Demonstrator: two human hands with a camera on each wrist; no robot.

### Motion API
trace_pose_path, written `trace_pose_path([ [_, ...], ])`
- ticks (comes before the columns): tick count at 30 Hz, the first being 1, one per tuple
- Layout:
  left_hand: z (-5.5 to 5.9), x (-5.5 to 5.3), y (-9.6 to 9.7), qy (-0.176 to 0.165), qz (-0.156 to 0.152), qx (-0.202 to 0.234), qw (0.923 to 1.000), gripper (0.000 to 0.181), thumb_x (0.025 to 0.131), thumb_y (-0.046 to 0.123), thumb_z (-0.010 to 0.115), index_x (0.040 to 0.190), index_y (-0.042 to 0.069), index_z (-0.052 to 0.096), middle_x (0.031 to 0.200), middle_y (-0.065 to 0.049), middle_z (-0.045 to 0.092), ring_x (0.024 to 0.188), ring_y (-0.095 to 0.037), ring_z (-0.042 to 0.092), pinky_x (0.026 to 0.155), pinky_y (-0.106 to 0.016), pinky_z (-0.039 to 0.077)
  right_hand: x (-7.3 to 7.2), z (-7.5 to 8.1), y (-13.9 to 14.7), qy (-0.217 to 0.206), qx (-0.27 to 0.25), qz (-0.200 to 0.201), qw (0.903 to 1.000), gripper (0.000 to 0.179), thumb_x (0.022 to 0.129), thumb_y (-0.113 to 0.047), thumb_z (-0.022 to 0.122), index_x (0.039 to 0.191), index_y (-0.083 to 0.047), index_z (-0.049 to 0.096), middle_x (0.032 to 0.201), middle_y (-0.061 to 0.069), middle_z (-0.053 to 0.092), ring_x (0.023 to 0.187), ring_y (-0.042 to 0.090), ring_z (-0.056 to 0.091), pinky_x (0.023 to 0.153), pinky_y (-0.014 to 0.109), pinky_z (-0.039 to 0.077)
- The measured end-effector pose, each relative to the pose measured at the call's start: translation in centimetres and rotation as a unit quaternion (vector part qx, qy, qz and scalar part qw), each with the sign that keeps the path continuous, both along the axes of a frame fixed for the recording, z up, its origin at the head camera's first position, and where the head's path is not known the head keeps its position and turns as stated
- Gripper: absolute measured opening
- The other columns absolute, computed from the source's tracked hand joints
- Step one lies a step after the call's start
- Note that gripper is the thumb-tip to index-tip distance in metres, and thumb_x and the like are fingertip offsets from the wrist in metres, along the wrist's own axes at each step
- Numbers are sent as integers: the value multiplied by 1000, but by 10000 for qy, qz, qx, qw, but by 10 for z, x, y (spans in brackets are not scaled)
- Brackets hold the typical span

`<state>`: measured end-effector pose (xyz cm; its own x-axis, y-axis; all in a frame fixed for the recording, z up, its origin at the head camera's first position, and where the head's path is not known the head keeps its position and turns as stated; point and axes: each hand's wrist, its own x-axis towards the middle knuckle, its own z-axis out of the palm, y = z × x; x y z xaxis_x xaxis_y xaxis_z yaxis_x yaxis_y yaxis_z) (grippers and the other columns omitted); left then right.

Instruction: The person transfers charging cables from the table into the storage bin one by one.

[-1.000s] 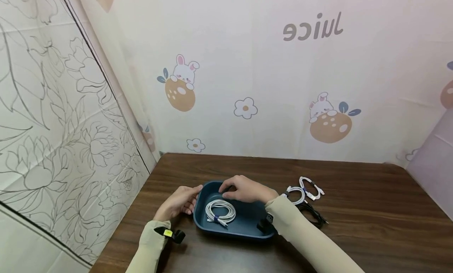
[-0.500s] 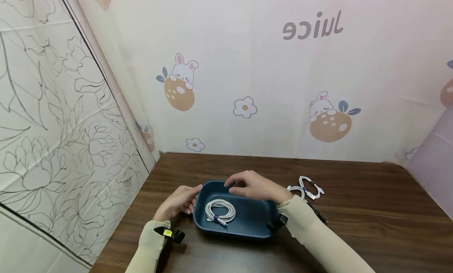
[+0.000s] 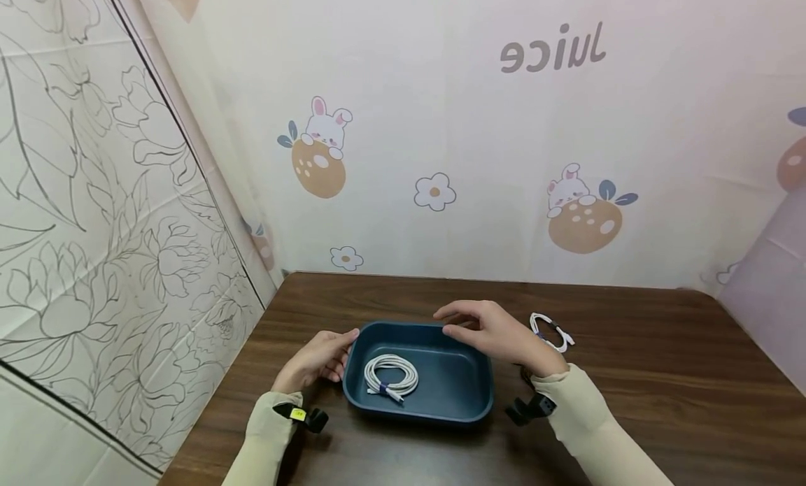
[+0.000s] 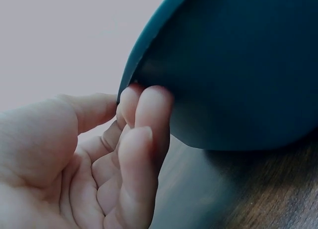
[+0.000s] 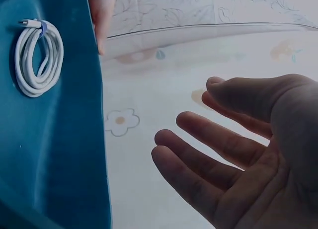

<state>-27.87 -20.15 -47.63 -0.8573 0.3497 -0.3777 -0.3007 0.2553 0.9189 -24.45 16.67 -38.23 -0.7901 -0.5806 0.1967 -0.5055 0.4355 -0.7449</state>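
A dark blue rectangular tray (image 3: 450, 387) sits on the table. My left hand (image 3: 317, 362) pinches its left rim, thumb on the edge and fingers (image 4: 152, 110) curled against the outer wall. Inside the tray, toward the left, lies a coiled white cable (image 3: 411, 377) bound with a blue tie; the right wrist view shows the coil (image 5: 58, 65) and its plug end too. My right hand (image 3: 497, 334) hovers by the tray's far right corner, fingers loosely bent and spread, with nothing in them. In the right wrist view this hand (image 5: 238, 159) is apart from the tray wall.
Right of the tray, a smaller white cable loop (image 3: 564, 339) lies on the brown wooden table (image 3: 655, 367). A bit of black cable (image 3: 525, 375) shows beside my right wrist, which hides more cables. A printed curtain (image 3: 491, 136) rises behind the table.
My right hand has moved right, from over the tray's interior to its far right corner, and its wrist now covers cables seen earlier. The left hand and coiled cable stay in place.
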Motion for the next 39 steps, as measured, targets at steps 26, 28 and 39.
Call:
trace_pose_path([
  [26, 2, -3, 5, 31, -57, -222, 9997, 53, 100, 57, 59, 77, 10, 65, 61, 1, 60, 46, -8, 56, 45, -23, 52, 14, -7, 60, 162, -239, -1236, 9919, 31, 103, -29, 66, 132, -20, 66, 130, 4, 68, 110, 19, 69, 86, 28, 60],
  [28, 1, -2, 4, 26, -19, -240, 9997, 53, 100, 57, 59, 78, 10, 65, 61, 1, 60, 46, -8, 55, 45, -23, 52, 14, -7, 63, 179, -198, -1309, 9910, 31, 103, -30, 66, 133, -20, 65, 130, 4, 68, 110, 20, 70, 86, 27, 59],
  [39, -3, 2, 4, -15, 101, -234, 9997, 54, 98, 59, 60, 80, 9, 66, 61, 2, 60, 46, -7, 55, 45, -23, 51, 12, -2, 80, 602, -69, -1592, 9854, 31, 103, -26, 66, 134, -20, 65, 127, 3, 70, 108, 17, 70, 88, 28, 59],
])
